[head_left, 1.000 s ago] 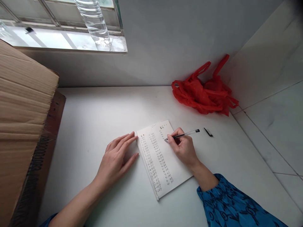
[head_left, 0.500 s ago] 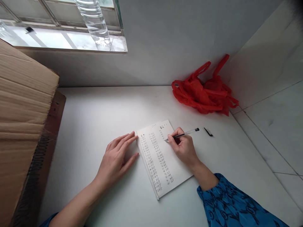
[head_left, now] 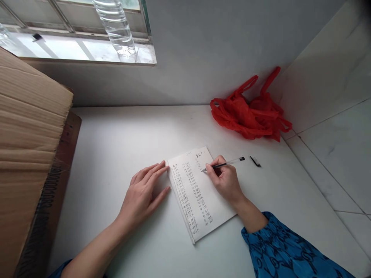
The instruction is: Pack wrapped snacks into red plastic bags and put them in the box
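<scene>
A white notebook (head_left: pixel 214 210) lies tilted on the white table, its page bearing columns of handwritten figures. My right hand (head_left: pixel 227 181) rests on the page's right side, fingers pinched round a clear-barrelled pen (head_left: pixel 222 165). The pen's tip is at the page, beside a short third column near the top. My left hand (head_left: pixel 146 187) lies flat on the table with fingers stretched out, their tips at the notebook's left edge. Off to the right of the pen's end sits a black pen cap (head_left: pixel 255 161).
A crumpled red plastic bag (head_left: pixel 249 112) lies in the table's back right corner. On the left stands a cardboard box (head_left: pixel 31 135). Behind, a clear plastic bottle (head_left: pixel 117 31) stands on the window sill. A tiled wall (head_left: pixel 336 154) borders the right side.
The pen's tip has shifted very slightly on the page. Otherwise both hands and the notebook stay in place.
</scene>
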Tool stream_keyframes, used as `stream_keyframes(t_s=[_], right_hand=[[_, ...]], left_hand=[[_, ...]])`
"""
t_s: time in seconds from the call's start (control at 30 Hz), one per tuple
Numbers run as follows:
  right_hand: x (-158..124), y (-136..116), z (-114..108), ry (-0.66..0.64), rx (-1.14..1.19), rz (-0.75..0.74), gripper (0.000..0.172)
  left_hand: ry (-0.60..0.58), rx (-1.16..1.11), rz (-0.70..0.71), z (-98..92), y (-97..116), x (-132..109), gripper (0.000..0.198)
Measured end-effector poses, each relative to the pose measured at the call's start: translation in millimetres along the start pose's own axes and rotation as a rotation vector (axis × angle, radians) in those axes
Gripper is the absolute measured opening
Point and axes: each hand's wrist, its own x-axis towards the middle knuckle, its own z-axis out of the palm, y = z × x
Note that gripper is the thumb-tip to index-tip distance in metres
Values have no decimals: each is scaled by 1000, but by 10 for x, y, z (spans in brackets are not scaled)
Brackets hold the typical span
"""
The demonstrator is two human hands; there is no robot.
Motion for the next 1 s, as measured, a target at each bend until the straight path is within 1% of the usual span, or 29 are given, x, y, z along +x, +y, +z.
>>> stream_keyframes(t_s=[0.2, 0.3, 0.43, 0.6, 0.9, 1.0], right_hand=[[0, -6, 1, 33, 15, 22, 25], [-6, -10, -3, 21, 6, 19, 25], [-33, -20, -14, 56, 29, -1, 25], [-54, -25, -20, 19, -5, -19, 25], [-38, -20, -11, -8, -11, 2, 24], [-35, -25, -9, 1, -10, 11, 24]], left_hand=[[9, -2, 3, 0, -9, 1, 46], [7, -2, 7, -3, -12, 1, 47], [7, 4, 9, 11, -19, 13, 47], [10, -2, 8, 3, -14, 4, 47], [11, -6, 5, 9, -17, 3, 47], [16, -8, 4, 10, -21, 6, 47]])
